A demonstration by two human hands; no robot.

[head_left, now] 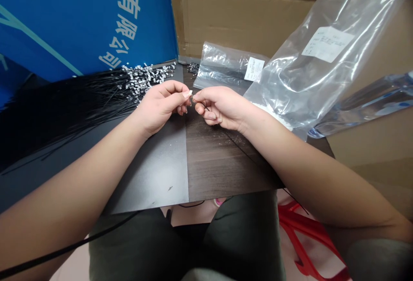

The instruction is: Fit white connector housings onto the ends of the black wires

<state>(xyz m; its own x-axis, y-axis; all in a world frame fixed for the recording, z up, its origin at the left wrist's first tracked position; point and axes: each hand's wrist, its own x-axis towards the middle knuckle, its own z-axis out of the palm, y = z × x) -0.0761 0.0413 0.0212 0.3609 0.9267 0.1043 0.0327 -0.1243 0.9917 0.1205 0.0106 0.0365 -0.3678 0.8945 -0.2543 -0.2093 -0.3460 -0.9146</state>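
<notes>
Between thumb and forefinger, my left hand [166, 102] pinches a small white connector [190, 93]. My right hand [219, 106] is closed on a thin black wire [237, 144] close to that connector, and the fingertips of both hands almost meet. From under my right hand the wire trails down to the right, across the table and past its front edge. Whether the wire's end sits inside the connector is too small to tell. Behind my left hand lies a large bundle of black wires [64, 100] with white connectors [145, 76] on their ends.
A clear plastic bag [222, 63] with a label lies at the back of the table [213, 173]. To its right, a bigger clear bag [309, 83] holds small white pieces. A plastic bottle [371, 104] lies at the right. A blue panel [80, 18] and cardboard [245, 18] stand behind.
</notes>
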